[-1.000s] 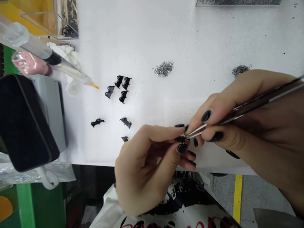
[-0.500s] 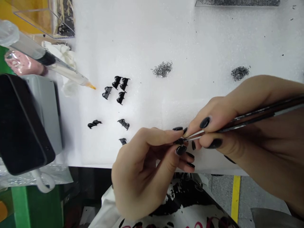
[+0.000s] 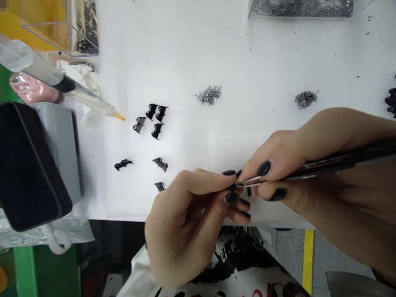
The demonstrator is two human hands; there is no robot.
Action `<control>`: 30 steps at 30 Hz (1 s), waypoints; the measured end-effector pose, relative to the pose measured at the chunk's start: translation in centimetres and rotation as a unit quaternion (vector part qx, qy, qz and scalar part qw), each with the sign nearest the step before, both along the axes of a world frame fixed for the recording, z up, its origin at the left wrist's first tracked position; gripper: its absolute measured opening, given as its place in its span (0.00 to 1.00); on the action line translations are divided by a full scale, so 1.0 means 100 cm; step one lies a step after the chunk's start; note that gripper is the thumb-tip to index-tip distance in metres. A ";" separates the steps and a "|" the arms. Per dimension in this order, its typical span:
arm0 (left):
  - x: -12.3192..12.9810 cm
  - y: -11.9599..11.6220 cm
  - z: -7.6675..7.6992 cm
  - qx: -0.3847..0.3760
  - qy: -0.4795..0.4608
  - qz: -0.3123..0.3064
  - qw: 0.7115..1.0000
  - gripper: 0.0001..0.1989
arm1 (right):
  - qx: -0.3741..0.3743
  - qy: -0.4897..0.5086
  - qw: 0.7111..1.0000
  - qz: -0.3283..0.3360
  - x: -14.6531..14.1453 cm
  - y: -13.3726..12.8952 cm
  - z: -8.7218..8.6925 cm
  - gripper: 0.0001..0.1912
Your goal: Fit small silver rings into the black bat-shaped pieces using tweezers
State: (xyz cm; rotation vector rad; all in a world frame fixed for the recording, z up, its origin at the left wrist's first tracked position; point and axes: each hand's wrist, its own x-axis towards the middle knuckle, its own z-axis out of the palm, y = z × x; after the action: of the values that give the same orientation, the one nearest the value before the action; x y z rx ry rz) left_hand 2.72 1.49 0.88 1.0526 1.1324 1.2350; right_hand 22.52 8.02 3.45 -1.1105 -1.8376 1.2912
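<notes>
1. Left hand [image 3: 182,231]: thumb and index pinched on a tiny black part [image 3: 232,187], other fingers curled under. The part is mostly hidden between the fingertips; its shape can't be made out.
2. Right hand [image 3: 297,169]: thumb and index clenched on tweezers [image 3: 324,163], pen-style grip. The tweezer tips meet the black part right at the left fingertips.
3. The pinched part sits above the near edge of the white foam mat [image 3: 247,53], close to the person's body.
4. On the mat, left of the hands: a cluster of four black clips [image 3: 151,119], then three loose ones nearer the person [image 3: 123,164], [image 3: 160,163], [image 3: 159,186]. All are well apart from the hands.
5. Two small piles of tiny metal rings: one mid-mat [image 3: 209,95], one further right [image 3: 305,99], just beyond the right hand.
6. Clear tray of the same metal bits [image 3: 301,8] at the far edge of the mat.
7. Syringe dispenser [image 3: 62,84] lies tilted at left, its orange tip [image 3: 119,117] pointing at the clip cluster, not touching it.
8. Black phone-like device [image 3: 29,165] rests on a grey box [image 3: 66,144] at far left.
9. More black parts [image 3: 391,101] at the right frame edge, cut off.
</notes>
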 end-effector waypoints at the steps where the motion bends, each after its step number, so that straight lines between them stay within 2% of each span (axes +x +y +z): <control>1: 0.000 0.000 0.000 0.001 0.002 0.000 1.000 0.21 | 0.021 -0.010 1.000 -0.005 0.001 0.001 0.000 0.11; 4: 0.001 0.001 0.000 0.000 0.000 -0.002 1.000 0.21 | 0.035 -0.028 0.999 0.001 0.002 0.003 -0.003 0.09; 8: -0.001 0.000 -0.001 0.002 -0.022 -0.011 1.000 0.20 | -0.047 0.014 0.999 0.021 0.000 0.007 -0.003 0.10; 11: -0.003 -0.001 -0.005 0.006 -0.039 -0.026 0.999 0.21 | -0.114 0.068 0.991 -0.006 -0.002 0.009 -0.002 0.11; 14: -0.004 -0.002 -0.009 0.018 -0.052 -0.034 0.998 0.23 | -0.192 0.139 0.971 -0.031 -0.003 0.012 -0.001 0.11; 17: -0.004 -0.001 -0.011 0.048 -0.043 -0.047 0.997 0.23 | -0.285 0.178 0.942 -0.002 -0.001 0.016 0.000 0.11; 19: -0.005 0.000 -0.011 0.064 -0.031 -0.056 0.996 0.23 | -0.315 0.196 0.929 0.018 -0.001 0.018 0.000 0.10; 27: -0.009 -0.001 -0.019 0.102 -0.011 -0.072 0.992 0.24 | -0.341 0.224 0.912 0.051 0.001 0.020 -0.005 0.09; 30: -0.008 -0.002 -0.022 0.126 -0.005 -0.085 0.988 0.26 | -0.331 0.208 0.918 0.059 0.004 0.019 -0.006 0.08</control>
State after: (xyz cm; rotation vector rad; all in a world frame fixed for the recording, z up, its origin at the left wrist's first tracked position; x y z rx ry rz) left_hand 1.87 1.31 -1.35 1.3026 0.8737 1.2670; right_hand 22.89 9.94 2.85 -0.9380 -1.1828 2.1257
